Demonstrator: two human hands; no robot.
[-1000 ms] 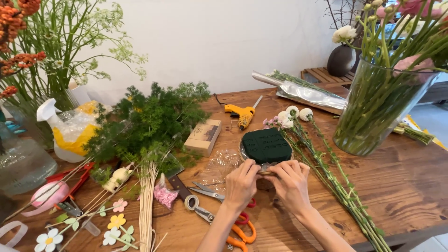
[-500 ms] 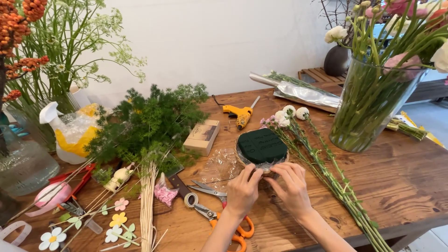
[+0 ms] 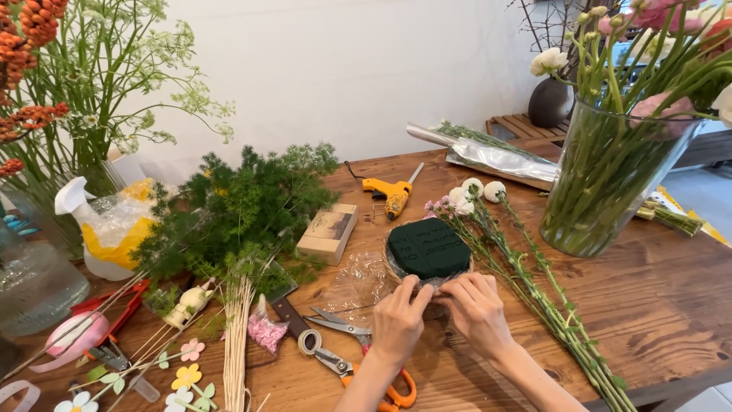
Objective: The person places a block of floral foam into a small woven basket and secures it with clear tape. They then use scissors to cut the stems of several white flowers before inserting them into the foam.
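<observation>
While green foam block (image 3: 428,247) sits mid-table in clear wrap, near edge is pinched by left hand (image 3: 398,326) and right hand (image 3: 476,309), fingertips pressed together. Wrapping judged unfinished; cut stems (image 3: 526,282) beside block, none inserted.

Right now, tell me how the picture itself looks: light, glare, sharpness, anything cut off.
Head view: soft, even light and faint shadows on the wooden table; glare on the foil wrap; both hands, left hand and right hand, and the green foam block look sharp; the glass vase and orange berries run off the frame's edges.
</observation>
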